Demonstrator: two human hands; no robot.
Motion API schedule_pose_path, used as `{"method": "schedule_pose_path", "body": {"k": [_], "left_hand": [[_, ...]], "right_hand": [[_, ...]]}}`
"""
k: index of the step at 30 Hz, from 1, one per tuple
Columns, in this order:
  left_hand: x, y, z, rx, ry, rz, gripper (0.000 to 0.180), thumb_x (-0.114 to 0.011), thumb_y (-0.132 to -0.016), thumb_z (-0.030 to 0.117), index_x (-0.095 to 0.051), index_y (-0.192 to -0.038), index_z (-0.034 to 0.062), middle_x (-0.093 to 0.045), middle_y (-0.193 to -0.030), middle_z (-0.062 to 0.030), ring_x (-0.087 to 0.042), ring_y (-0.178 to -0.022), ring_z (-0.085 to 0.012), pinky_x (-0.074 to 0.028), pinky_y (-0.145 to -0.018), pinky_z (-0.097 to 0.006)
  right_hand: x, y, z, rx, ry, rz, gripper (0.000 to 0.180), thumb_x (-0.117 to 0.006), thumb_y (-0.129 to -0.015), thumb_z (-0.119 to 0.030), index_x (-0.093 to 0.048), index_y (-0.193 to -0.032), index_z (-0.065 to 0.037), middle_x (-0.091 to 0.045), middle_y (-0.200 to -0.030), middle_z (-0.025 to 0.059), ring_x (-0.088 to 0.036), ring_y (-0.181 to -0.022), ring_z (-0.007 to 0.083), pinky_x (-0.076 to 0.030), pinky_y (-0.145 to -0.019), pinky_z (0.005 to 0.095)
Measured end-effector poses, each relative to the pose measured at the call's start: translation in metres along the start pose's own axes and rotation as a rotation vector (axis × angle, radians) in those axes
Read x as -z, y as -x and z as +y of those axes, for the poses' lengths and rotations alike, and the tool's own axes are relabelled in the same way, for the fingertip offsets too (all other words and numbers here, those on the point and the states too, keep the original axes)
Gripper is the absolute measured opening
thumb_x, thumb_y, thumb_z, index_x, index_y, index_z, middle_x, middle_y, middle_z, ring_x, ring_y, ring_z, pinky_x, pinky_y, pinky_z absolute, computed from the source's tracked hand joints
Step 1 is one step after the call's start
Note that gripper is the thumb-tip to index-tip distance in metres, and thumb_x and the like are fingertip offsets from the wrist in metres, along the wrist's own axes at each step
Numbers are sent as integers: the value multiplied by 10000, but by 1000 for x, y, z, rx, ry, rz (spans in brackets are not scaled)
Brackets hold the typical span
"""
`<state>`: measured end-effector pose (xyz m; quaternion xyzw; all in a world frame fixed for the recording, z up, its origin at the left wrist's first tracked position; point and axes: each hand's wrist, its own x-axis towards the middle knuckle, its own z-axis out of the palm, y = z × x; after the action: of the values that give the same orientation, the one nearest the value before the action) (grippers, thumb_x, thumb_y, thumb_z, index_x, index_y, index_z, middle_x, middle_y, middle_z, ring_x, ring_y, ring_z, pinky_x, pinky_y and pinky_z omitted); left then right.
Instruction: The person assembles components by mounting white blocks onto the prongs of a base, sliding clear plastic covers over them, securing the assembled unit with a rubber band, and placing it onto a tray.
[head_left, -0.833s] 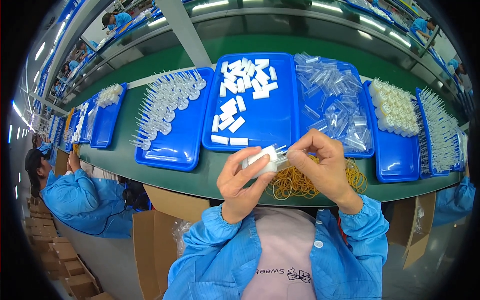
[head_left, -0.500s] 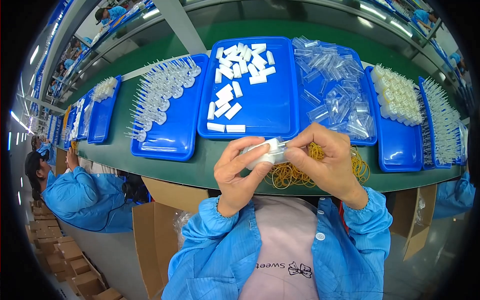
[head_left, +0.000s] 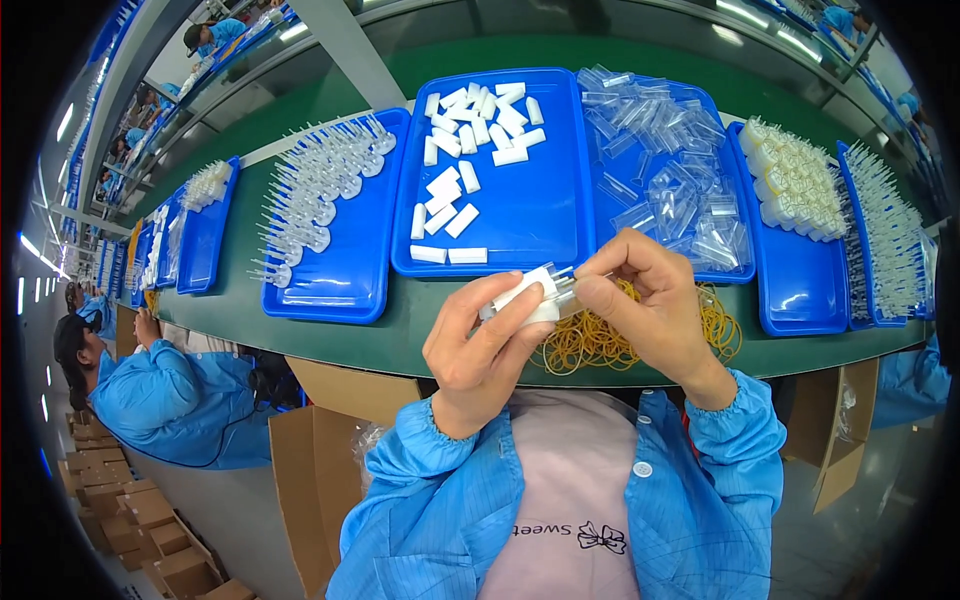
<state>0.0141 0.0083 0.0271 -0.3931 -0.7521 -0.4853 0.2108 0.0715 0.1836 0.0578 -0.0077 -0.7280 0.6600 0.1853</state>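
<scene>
Fingers of the left hand clamp a small white block; the right hand pinches its clear end, steadying it above rubber bands at the green desk's near edge.

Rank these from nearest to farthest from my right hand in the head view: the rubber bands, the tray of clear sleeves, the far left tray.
From the right hand:
1. Rubber bands, just under it on the belt.
2. Tray of clear sleeves, directly behind it.
3. Far left tray, well off to the left.
</scene>
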Motion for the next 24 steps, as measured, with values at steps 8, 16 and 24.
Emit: {"method": "schedule_pose_path", "body": {"k": [8,16,24], "left_hand": [[2,-6,-6,65,129,-56,335,-789,-687,49,-713,-1013,67,-637,-1040,-127,-643,-799,-206,-520,-617,-277],[-1,-7,-2,115,117,-113,305,-780,-704,62,-712,-1001,54,-649,-1024,-114,-655,-815,-202,-531,-642,-292],[6,-10,-3,316,378,-284,225,-732,-761,52,-705,-983,22,-663,-1011,-114,-654,-877,-200,-525,-720,-294]], "right_hand": [[1,3,-6,299,319,-42,134,-713,-775,-66,-637,-869,-8,-631,-788,85,-602,-696,176,-475,-608,279],[4,10,-7,152,266,-49,283,-696,-772,-32,-598,-1038,-33,-623,-911,100,-596,-743,227,-483,-653,316],[8,13,-11,295,353,-89,316,-691,-753,4,-597,-1051,-40,-641,-941,99,-610,-790,246,-484,-679,332]]}}
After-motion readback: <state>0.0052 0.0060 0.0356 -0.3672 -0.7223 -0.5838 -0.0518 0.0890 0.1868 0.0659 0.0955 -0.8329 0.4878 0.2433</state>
